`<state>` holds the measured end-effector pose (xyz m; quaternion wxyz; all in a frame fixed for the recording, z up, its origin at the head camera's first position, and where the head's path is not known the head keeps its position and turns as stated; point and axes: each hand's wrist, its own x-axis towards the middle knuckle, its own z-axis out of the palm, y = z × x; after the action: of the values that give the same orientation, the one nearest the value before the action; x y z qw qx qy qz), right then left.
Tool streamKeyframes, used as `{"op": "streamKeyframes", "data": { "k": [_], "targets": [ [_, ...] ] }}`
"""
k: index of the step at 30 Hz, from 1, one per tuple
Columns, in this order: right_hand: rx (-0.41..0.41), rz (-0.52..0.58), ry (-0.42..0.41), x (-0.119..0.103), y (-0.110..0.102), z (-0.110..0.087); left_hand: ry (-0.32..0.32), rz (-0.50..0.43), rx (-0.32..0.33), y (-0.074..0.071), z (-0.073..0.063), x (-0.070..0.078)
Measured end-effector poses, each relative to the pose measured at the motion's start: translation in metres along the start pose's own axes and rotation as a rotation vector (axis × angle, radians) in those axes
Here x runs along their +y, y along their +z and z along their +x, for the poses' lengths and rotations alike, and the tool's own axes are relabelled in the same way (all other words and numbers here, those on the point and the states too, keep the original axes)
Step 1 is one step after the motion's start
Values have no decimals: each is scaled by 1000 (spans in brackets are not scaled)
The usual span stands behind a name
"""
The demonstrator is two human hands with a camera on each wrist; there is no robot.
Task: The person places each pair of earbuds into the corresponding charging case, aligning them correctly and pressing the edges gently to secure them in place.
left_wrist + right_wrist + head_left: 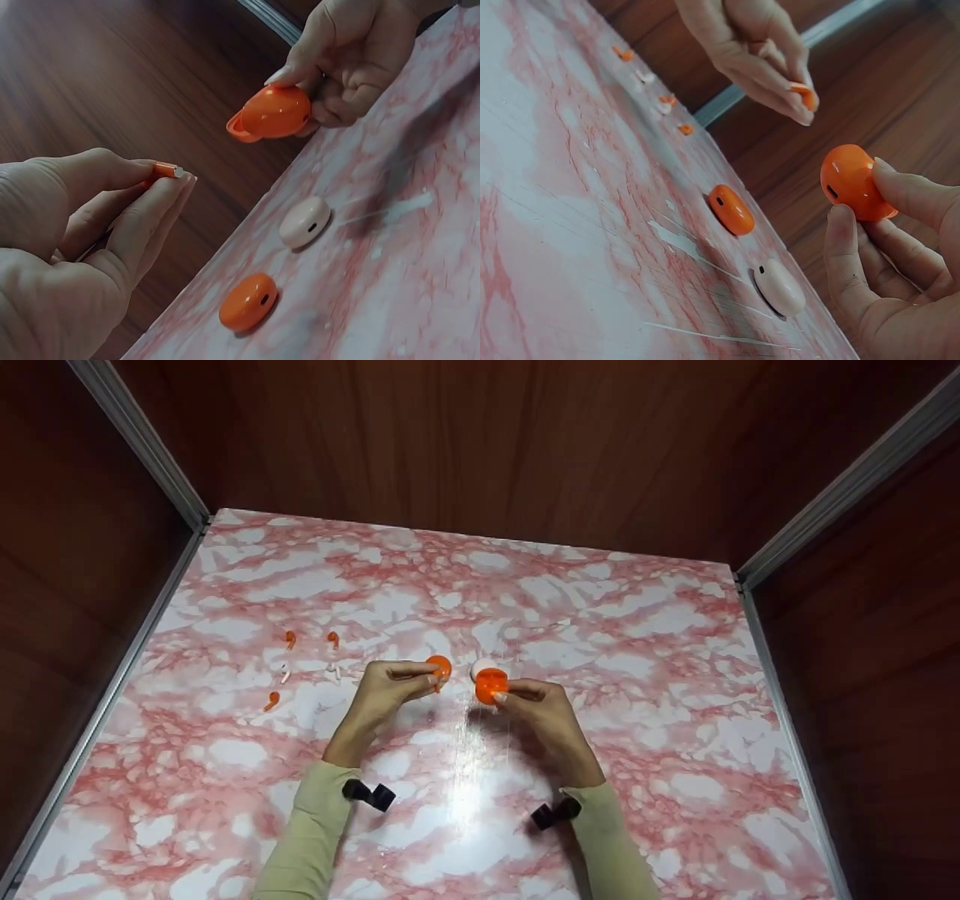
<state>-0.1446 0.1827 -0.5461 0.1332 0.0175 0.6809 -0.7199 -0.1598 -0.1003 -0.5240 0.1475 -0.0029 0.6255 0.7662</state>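
My left hand [384,688] pinches an orange earbud [165,170] between thumb and fingertips, the end of its stem showing in the left wrist view. Raised off the table, an orange earbud charging case [849,181] is gripped by the thumb and fingers of my right hand [546,711]. Its lid [241,127] stands lifted. Two closed cases lie on the table below the hands: an orange case [249,302] and a pale pinkish-white case [305,223]. In the head view the held earbud overlaps the orange case on the table.
Left of my hands, several loose earbuds lie on the table [645,750]: orange earbuds [271,701] and white earbuds [285,673]. Dark wood panels [465,450] with metal edge strips [142,442] enclose the pink-and-white marbled top at the back and sides.
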Motion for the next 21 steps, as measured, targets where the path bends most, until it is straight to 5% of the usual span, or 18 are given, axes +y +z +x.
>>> {"op": "streamKeyframes", "data": {
  "k": [8, 21],
  "targets": [
    [-3, -3, -5, 0, -1, 2, 18, -107, -35, 15, 5, 2],
    [-8, -22, 8, 0, 0, 1, 123, -25, -116, 30, 12, 4]
  ]
}}
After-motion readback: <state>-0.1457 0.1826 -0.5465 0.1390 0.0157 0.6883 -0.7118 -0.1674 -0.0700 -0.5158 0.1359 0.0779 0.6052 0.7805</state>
